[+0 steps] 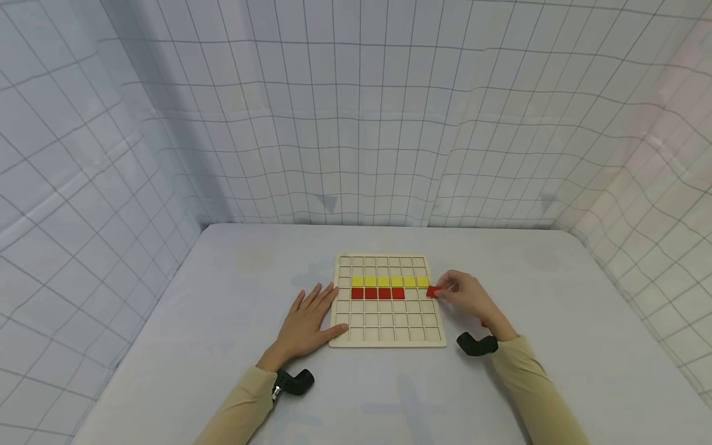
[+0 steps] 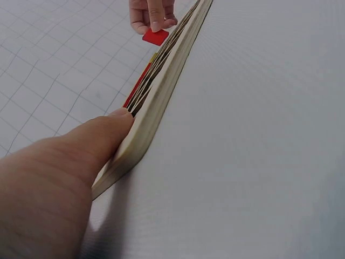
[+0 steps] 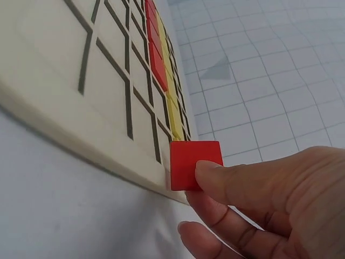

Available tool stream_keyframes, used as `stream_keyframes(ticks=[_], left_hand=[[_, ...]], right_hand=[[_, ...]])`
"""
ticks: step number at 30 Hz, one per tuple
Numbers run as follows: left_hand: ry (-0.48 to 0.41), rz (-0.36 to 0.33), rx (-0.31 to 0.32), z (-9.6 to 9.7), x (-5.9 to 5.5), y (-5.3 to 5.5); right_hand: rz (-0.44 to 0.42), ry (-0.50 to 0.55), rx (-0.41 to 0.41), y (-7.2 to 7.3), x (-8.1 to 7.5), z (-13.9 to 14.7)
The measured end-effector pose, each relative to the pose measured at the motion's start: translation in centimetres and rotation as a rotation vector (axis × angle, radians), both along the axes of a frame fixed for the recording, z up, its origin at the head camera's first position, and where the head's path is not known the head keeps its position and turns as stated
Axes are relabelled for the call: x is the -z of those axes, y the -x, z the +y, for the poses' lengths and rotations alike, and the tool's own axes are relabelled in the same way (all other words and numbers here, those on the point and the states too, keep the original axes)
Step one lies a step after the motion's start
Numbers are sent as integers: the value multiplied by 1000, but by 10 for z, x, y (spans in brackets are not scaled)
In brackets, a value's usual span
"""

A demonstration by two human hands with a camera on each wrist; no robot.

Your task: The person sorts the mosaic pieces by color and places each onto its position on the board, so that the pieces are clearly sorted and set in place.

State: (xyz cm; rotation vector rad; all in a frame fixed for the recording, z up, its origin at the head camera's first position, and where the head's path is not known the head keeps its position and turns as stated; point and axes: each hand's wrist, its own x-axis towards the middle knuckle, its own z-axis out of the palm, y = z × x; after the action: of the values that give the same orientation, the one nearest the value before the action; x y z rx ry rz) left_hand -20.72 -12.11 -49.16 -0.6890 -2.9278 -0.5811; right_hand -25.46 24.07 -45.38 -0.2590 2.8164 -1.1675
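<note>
A pale wooden grid board point(image 1: 389, 343) lies flat on the table. One row holds several yellow tiles point(image 1: 384, 282), and just below it several red tiles point(image 1: 378, 293) sit side by side, with bare cells to their right. My right hand point(image 1: 467, 296) pinches a square red tile point(image 3: 188, 164) between thumb and fingers, at the board's right edge. At the left edge my left hand point(image 1: 308, 321) rests with fingers spread, its thumb point(image 2: 108, 132) lying over the board's rim and the other fingertips along the left side.
Part of another red piece point(image 1: 484, 323) shows beside the right wrist, mostly hidden by it. A white table point(image 1: 267, 259) carries the board, and grid-patterned cloth walls point(image 1: 356, 123) enclose it at the back and sides. Black cameras point(image 1: 476, 344) are strapped to both wrists.
</note>
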Motion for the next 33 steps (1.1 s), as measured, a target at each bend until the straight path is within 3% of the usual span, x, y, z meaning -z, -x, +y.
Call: stream_keyframes(ticks=[17,33], left_hand=[[8,3,-1,-1,1,2],[1,5,2,0,1,0]], right_hand=[[62,44,-57,7,-2,-26],[45,78,-112,8,0,-35]])
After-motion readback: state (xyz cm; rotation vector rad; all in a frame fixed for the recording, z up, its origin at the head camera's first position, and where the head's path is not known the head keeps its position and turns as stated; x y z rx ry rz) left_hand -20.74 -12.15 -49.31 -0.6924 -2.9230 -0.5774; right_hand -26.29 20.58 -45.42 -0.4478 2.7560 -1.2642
